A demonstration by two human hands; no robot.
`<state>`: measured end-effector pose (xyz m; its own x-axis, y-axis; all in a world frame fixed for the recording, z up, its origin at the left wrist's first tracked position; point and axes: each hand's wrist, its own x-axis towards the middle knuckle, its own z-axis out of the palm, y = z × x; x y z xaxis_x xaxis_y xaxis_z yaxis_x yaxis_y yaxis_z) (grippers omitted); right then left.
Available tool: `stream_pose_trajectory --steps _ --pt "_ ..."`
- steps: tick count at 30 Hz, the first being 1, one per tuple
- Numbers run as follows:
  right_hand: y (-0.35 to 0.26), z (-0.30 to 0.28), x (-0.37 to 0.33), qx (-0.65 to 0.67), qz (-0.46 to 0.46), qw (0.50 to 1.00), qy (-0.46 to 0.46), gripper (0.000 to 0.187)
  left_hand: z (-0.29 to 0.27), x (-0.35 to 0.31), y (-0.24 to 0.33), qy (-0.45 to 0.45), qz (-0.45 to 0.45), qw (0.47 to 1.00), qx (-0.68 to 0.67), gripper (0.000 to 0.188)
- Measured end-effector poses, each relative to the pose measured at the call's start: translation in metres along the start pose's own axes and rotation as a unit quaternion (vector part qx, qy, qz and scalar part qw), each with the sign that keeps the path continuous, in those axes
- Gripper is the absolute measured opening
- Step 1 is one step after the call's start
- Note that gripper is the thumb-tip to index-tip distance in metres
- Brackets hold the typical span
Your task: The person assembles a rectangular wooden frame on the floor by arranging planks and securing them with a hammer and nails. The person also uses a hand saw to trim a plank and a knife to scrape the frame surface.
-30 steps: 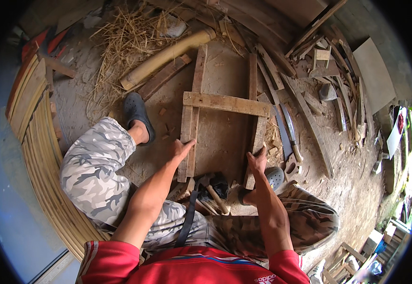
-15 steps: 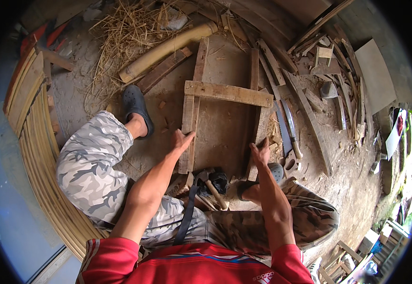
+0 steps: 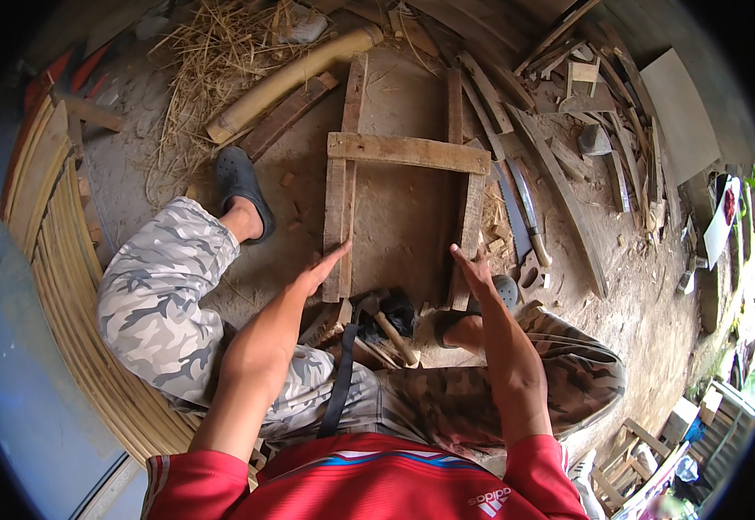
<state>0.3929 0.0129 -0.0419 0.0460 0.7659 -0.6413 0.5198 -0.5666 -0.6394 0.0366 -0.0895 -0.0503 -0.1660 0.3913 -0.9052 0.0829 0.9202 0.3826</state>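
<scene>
A wooden frame of rough planks lies on the ground before me, with a crosspiece (image 3: 409,153) laid over its two long sides. My left hand (image 3: 324,265) rests its outstretched fingers against the near part of the left side plank (image 3: 338,204). Flat-fingered too, my right hand (image 3: 473,269) touches the near part of the right side plank (image 3: 471,208). Neither hand is wrapped round the wood. Between my legs, close to the frame's near end, lie a hammer (image 3: 392,336) and a black plastic bag (image 3: 397,310).
A handsaw (image 3: 514,212) and a sheathed-looking long blade (image 3: 529,212) lie right of the frame. Farther right are loose boards (image 3: 559,199). A bamboo pole (image 3: 295,82), a dark plank (image 3: 289,117) and straw (image 3: 213,65) lie at far left. Bent strips (image 3: 65,286) line the left wall.
My fingers have straightened and now lie flat along the two side planks. The whole scene has shifted slightly up and left in view; the frame looks otherwise unmoved.
</scene>
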Motion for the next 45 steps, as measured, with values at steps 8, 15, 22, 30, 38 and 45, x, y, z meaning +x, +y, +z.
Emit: stream_pose_trajectory --steps 8,15,22,30,38,45 --pt "0.039 -0.001 -0.01 0.008 0.078 0.991 -0.105 0.082 0.016 -0.012 -0.022 -0.046 -0.043 0.995 -0.082 0.13" --pt "0.026 0.01 -0.031 0.067 0.185 0.98 -0.026 0.055 0.014 -0.001 -0.038 -0.042 -0.017 0.994 -0.095 0.133" --pt "0.045 0.008 -0.031 0.086 0.177 0.978 -0.075 0.056 0.021 0.005 -0.056 0.018 -0.052 0.998 -0.034 0.144" --pt "0.102 0.014 -0.013 0.066 0.1 0.991 -0.056 0.052 0.027 0.009 -0.066 0.028 -0.027 0.998 -0.054 0.14" --pt "0.099 0.019 -0.023 0.131 0.077 0.988 -0.04 0.054 0.033 0.06 -0.114 -0.017 -0.015 0.959 -0.281 0.115" --pt "0.106 0.013 -0.023 0.343 0.15 0.926 -0.049 0.057 0.035 0.082 -0.106 -0.065 -0.053 0.875 -0.477 0.079"
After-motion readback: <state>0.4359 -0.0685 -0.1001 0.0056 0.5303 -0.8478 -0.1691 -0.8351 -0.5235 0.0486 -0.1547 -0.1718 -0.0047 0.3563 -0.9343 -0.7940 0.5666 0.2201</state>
